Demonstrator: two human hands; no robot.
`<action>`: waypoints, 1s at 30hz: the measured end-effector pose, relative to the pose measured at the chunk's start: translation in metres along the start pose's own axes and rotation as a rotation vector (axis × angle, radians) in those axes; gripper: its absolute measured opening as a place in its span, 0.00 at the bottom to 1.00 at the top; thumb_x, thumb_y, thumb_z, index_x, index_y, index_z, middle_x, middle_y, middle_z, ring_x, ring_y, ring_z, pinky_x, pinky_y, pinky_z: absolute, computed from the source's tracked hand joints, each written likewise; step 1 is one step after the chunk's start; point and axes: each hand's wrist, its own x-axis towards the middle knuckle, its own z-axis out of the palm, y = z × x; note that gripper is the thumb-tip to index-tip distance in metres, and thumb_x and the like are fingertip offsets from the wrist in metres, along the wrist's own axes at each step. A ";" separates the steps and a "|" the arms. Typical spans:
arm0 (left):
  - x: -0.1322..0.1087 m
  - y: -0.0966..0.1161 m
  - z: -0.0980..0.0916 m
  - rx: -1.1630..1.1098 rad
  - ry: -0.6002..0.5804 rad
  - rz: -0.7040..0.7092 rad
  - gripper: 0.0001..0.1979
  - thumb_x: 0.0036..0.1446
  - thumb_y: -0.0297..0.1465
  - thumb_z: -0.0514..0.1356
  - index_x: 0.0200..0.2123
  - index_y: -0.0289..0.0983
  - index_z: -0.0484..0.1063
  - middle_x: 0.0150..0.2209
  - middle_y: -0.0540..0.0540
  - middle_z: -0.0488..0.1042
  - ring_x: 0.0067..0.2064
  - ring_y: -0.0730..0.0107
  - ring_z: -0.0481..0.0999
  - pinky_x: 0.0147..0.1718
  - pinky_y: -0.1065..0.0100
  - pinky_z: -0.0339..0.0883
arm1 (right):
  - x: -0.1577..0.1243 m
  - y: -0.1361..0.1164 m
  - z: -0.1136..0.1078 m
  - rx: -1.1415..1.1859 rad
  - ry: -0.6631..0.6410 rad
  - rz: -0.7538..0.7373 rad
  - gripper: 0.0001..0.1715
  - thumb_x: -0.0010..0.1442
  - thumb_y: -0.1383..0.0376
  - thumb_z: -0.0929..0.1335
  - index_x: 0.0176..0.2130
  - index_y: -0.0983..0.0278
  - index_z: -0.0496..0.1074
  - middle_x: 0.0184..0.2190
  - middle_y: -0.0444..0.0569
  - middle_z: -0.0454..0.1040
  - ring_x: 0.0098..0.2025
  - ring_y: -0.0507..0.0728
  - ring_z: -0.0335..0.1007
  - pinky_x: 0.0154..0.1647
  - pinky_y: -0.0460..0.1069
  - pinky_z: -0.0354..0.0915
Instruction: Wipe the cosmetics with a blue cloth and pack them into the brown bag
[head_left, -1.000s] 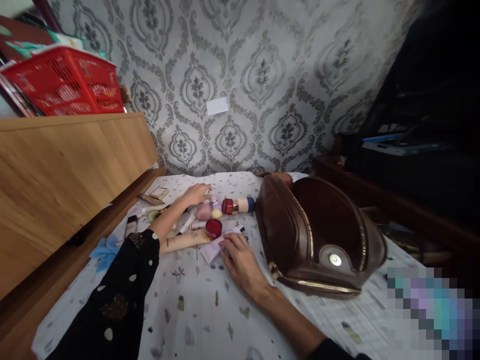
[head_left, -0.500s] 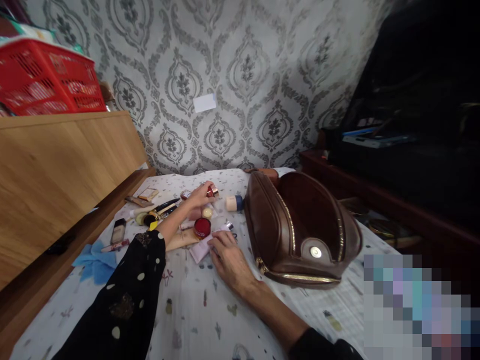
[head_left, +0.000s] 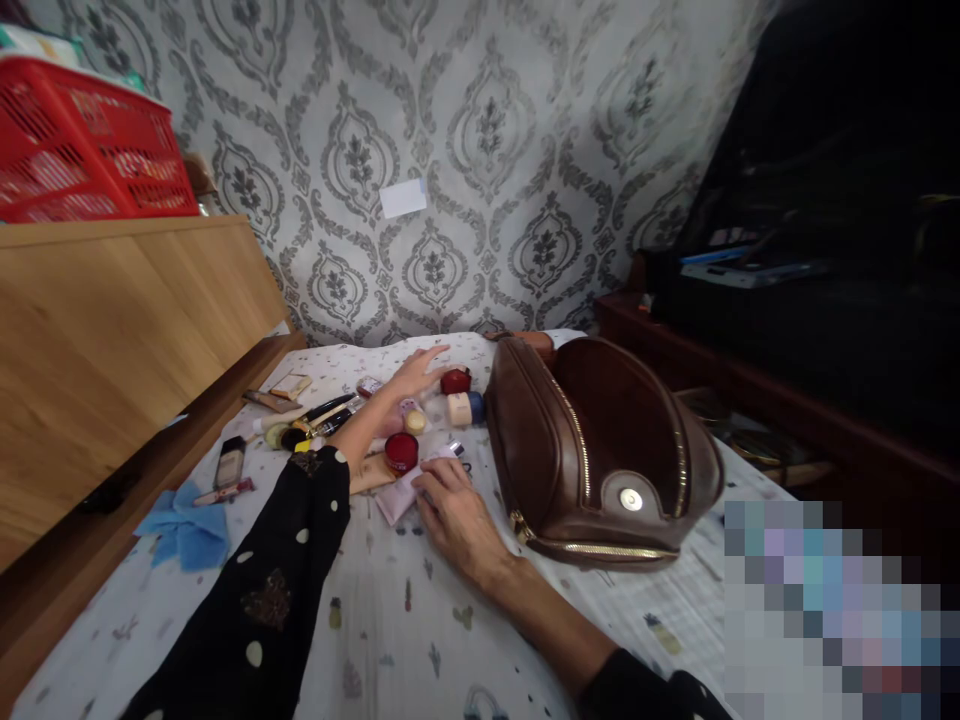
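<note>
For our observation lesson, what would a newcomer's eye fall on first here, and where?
Probably the large brown bag, gaping open on the right of the patterned sheet. A bright red basket also stands out at the upper left, on wooden furniture. Nearer the middle, a round red container lies close to a lilac tube under the right hand.

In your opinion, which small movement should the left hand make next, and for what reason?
Probably the left hand should draw back gently from the red jar beside it. Its fingers are spread, not wrapped around the jar, which rests on the patterned sheet close behind the blue-capped bottle; a careless sweep might knock the two together.
</note>
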 end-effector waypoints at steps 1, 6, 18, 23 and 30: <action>0.000 0.005 0.007 -0.004 -0.033 0.010 0.26 0.58 0.39 0.59 0.59 0.42 0.66 0.51 0.43 0.72 0.57 0.56 0.69 0.59 0.59 0.59 | 0.000 0.000 0.000 0.000 0.002 0.002 0.11 0.61 0.76 0.63 0.41 0.63 0.71 0.45 0.56 0.71 0.51 0.63 0.63 0.53 0.60 0.69; 0.005 0.021 0.035 -0.021 -0.122 -0.013 0.22 0.56 0.43 0.62 0.51 0.41 0.67 0.37 0.49 0.76 0.39 0.64 0.74 0.43 0.64 0.67 | 0.000 0.000 -0.001 0.003 -0.005 0.004 0.12 0.61 0.76 0.63 0.41 0.63 0.71 0.46 0.55 0.71 0.51 0.62 0.63 0.53 0.59 0.69; 0.008 0.035 0.036 0.076 0.012 -0.005 0.14 0.52 0.35 0.65 0.38 0.39 0.65 0.38 0.47 0.70 0.42 0.61 0.70 0.43 0.62 0.66 | 0.001 -0.001 -0.002 0.005 -0.029 0.024 0.10 0.62 0.75 0.63 0.41 0.65 0.71 0.46 0.57 0.71 0.51 0.63 0.62 0.52 0.59 0.70; -0.001 0.029 0.022 0.200 0.078 0.002 0.03 0.56 0.28 0.61 0.31 0.38 0.68 0.41 0.42 0.67 0.50 0.54 0.67 0.53 0.56 0.61 | 0.001 0.000 -0.002 0.002 -0.032 0.022 0.10 0.62 0.75 0.64 0.41 0.64 0.71 0.46 0.56 0.70 0.51 0.63 0.62 0.52 0.59 0.70; -0.033 0.046 0.014 0.276 -0.013 0.206 0.11 0.65 0.37 0.55 0.44 0.38 0.71 0.44 0.41 0.69 0.52 0.56 0.67 0.56 0.58 0.61 | 0.001 0.004 -0.001 0.009 -0.025 -0.012 0.12 0.61 0.76 0.64 0.42 0.65 0.72 0.45 0.56 0.71 0.51 0.63 0.63 0.53 0.58 0.69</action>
